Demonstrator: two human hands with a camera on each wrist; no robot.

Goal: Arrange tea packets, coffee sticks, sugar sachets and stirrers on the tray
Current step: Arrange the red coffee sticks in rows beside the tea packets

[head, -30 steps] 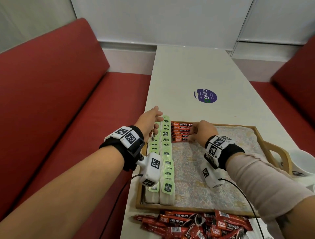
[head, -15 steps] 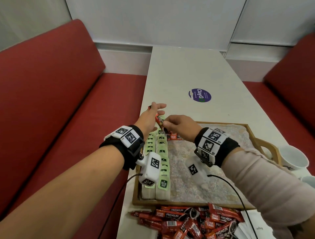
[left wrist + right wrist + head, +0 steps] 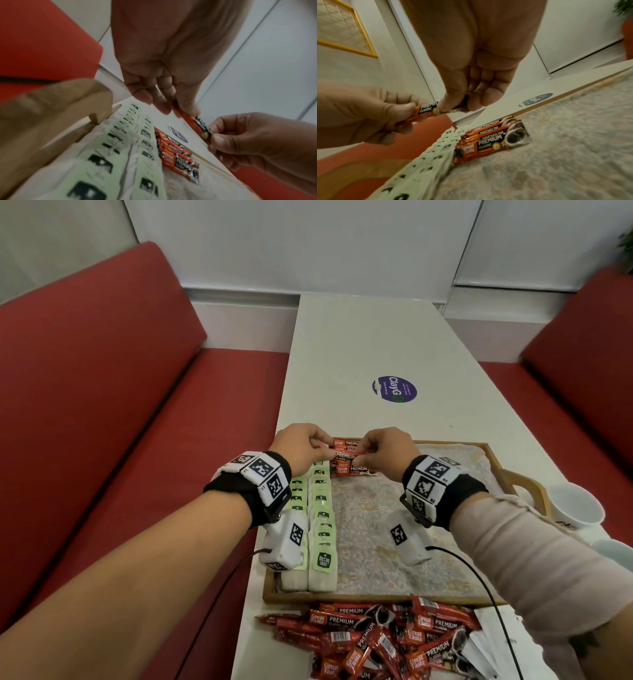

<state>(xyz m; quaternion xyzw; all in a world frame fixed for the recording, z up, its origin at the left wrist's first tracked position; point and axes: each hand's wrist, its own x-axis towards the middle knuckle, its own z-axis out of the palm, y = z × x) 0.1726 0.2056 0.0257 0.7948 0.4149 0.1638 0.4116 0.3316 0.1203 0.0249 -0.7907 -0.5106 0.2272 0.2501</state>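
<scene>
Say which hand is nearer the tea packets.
Left. The left hand is over the tea packets at their far end; the right hand is beside them, over the coffee sticks.

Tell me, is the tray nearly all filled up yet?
Not yet. Done: two rows of tea packets along the tray's left side, plus a few coffee sticks at the far end. In hand: the left hand and right hand hold one more stick. Left: the heap of coffee sticks on the table. No sugar or stirrers on the tray.

Red benches (image 3: 102, 392) flank a white table (image 3: 359, 344); cups (image 3: 575, 506), seemingly paper.
</scene>
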